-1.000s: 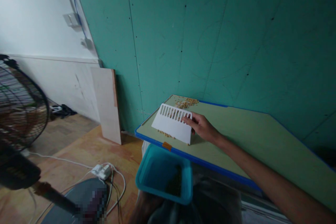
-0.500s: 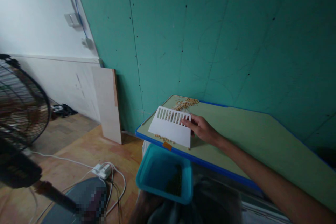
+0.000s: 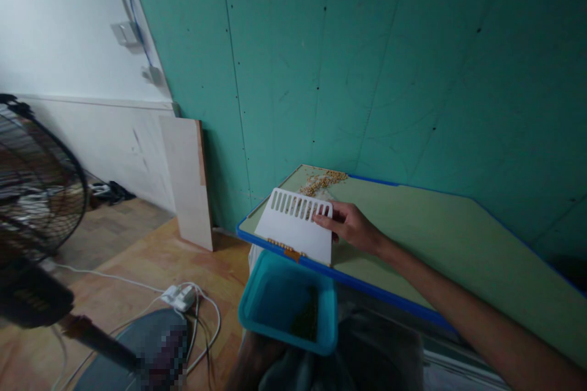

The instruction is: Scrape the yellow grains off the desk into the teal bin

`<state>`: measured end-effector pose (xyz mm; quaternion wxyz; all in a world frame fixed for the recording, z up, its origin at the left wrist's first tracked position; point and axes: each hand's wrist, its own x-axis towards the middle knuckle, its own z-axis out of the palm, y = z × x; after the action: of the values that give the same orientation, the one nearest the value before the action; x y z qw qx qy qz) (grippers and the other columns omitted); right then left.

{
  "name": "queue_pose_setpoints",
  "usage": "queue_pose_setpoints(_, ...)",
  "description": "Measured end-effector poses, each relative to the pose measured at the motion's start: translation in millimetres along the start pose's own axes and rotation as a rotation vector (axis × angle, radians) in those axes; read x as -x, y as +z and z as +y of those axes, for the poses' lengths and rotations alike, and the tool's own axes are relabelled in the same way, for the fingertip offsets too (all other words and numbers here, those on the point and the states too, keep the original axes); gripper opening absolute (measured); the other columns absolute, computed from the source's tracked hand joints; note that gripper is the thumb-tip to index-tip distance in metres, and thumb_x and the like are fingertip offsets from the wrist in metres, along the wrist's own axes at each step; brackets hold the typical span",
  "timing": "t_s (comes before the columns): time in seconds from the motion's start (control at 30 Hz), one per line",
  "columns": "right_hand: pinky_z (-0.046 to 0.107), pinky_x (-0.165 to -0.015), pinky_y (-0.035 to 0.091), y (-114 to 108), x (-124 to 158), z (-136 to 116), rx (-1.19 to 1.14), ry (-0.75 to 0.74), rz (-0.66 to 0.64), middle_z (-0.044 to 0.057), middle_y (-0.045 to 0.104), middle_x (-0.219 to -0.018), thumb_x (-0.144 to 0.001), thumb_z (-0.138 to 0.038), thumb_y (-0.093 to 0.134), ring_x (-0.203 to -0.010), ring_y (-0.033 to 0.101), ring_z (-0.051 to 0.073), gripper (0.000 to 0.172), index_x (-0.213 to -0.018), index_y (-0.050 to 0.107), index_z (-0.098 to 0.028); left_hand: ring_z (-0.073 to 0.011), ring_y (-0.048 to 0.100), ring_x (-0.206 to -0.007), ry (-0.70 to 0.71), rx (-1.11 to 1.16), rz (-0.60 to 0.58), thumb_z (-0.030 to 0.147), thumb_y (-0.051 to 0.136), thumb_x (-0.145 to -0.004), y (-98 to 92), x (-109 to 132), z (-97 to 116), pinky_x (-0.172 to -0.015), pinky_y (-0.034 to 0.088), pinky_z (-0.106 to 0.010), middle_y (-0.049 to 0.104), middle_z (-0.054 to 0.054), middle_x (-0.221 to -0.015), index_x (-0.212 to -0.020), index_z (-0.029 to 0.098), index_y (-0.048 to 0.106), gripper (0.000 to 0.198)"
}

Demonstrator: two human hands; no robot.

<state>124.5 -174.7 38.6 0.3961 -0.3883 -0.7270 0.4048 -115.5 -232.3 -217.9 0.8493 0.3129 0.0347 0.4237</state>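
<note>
My right hand (image 3: 352,226) grips the right end of a white plastic scraper (image 3: 293,229) with a row of slots along its top. The scraper stands tilted at the front-left edge of a green table (image 3: 413,232) with a blue rim. A thin line of tan grains (image 3: 279,245) lies along the scraper's lower edge, right at the table rim. More grains (image 3: 323,180) are heaped at the table's far corner. A teal bin (image 3: 288,302) with dark matter inside hangs just below that edge. My left hand (image 3: 252,354) shows dimly under the bin and holds it from below.
A teal wall panel (image 3: 367,61) backs the table. A standing fan (image 3: 36,208) fills the left side, with a white power strip (image 3: 180,298) and cables on the wooden floor. A pale board (image 3: 186,180) leans against the wall. Grey cloth (image 3: 367,360) lies below the table.
My right hand has dragged the scraper toward me and left, from mid-table to the rim. The grains in front of it moved to the edge above the bin.
</note>
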Motion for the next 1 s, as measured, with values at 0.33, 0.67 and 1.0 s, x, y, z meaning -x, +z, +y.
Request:
queue_pose_setpoints(0.33,0.022,-0.046,0.041,5,4,-5,0.041,-0.032,0.014,0.0,0.06,-0.069,-0.087,-0.047,0.064,-0.054,0.054,0.011,0.032,-0.086,0.062,-0.016,-0.0185,0.072,-0.101,-0.027,0.125,-0.047,0.05,0.054,-0.089,14.3,-5,3,-0.108,0.046,-0.031,0.078,0.006,-0.115,-0.107,0.033,0.077,0.034)
queue_pose_setpoints(0.67,0.023,-0.054,0.036,10,10,-19,0.366,-0.251,0.072,0.0,0.057,-0.065,-0.091,-0.043,0.059,-0.059,0.048,0.011,0.031,-0.074,0.062,-0.017,-0.018,0.072,-0.102,-0.005,0.121,-0.072,0.047,0.06,-0.086,26.7,-9,6,-0.104,0.05,-0.028,0.081,0.009,-0.107,-0.106,0.034,0.077,0.029)
queue_pose_setpoints(1.0,0.023,-0.054,0.034,8,9,-17,0.373,-0.241,0.082,-0.001,0.057,-0.066,-0.092,-0.043,0.057,-0.059,0.047,0.011,0.031,-0.077,0.064,-0.017,-0.0197,0.073,-0.099,-0.009,0.111,-0.067,0.05,0.052,-0.09,37.9,-10,10,-0.098,0.055,-0.034,0.082,0.007,-0.103,-0.106,0.035,0.077,0.033)
